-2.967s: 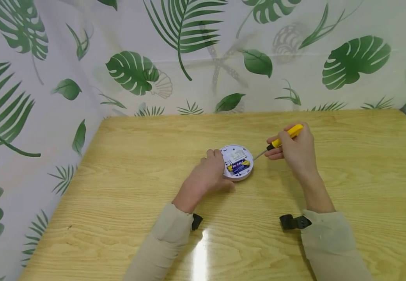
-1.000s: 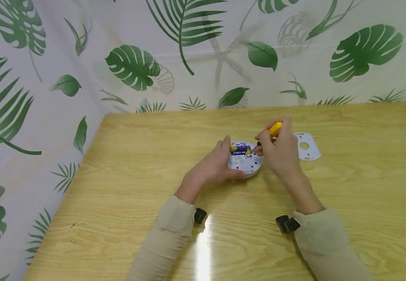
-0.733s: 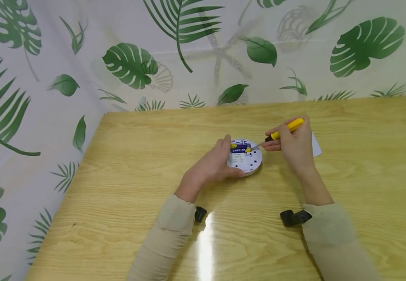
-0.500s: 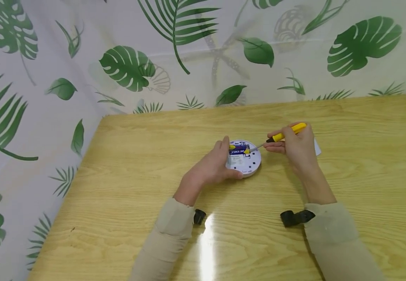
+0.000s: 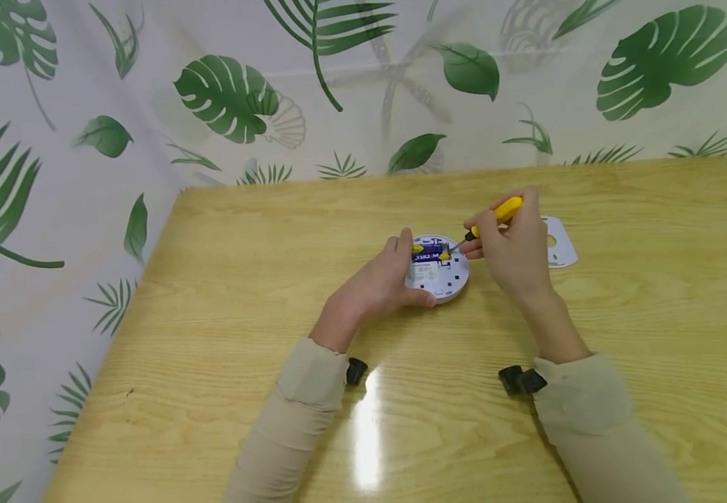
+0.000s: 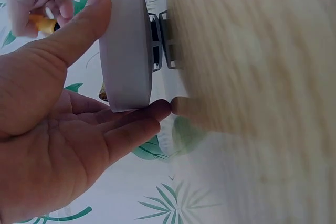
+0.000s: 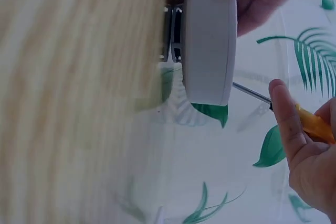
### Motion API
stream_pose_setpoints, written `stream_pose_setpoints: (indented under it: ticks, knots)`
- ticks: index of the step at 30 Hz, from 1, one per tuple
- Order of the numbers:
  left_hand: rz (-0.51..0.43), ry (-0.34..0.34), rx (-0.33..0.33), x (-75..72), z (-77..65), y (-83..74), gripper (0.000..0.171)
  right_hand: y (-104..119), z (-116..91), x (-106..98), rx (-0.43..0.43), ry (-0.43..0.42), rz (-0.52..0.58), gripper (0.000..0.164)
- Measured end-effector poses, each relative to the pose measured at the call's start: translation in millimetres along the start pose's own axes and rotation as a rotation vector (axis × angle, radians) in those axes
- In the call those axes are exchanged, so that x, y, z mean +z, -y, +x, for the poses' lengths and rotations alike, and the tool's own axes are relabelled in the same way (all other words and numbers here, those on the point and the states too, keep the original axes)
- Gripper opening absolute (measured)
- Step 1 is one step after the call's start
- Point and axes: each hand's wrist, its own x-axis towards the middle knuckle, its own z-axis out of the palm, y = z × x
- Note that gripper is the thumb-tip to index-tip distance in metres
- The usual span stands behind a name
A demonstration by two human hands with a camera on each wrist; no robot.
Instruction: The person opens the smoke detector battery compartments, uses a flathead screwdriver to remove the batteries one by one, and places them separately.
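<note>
A round white smoke alarm [image 5: 436, 281] lies back-up over the wooden table, its vented underside toward the tabletop in both wrist views. My left hand [image 5: 372, 279] grips its left edge, thumb on the near rim and fingers around the far side. Blue-and-yellow batteries [image 5: 427, 256] sit in its open compartment at the far side. In my right hand [image 5: 517, 258] is a screwdriver with a yellow handle [image 5: 509, 209], pinched between thumb and fingers. Its metal shaft [image 7: 252, 92] slants down to the right end of the batteries.
A flat white mounting plate [image 5: 566, 251] with a central hole lies on the table [image 5: 225, 307] just beyond my right hand, partly hidden by it. Leaf-printed cloth [image 5: 350, 140] rises behind the table and along the left.
Since three seconds ago the smoke alarm has been turned, bringing its batteries to the far side. In the last half second my right hand has shifted left, tilting the screwdriver steeper and uncovering more plate.
</note>
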Motion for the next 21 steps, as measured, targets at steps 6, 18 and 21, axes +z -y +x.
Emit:
stream_pose_setpoints:
  ticks: [6,18,21]
  knots:
    - [0.023,-0.012,-0.001,-0.3,0.1,-4.7,0.11,7,-1,5,-0.049,0.042,-0.119,0.019]
    - [0.074,-0.005,-0.006,0.1,0.3,-4.3,0.109,-7,9,-7,0.062,-0.081,0.183,0.012]
    - [0.058,-0.001,0.0,0.6,-0.2,-2.2,0.11,-8,7,-9,0.085,-0.103,0.244,0.013]
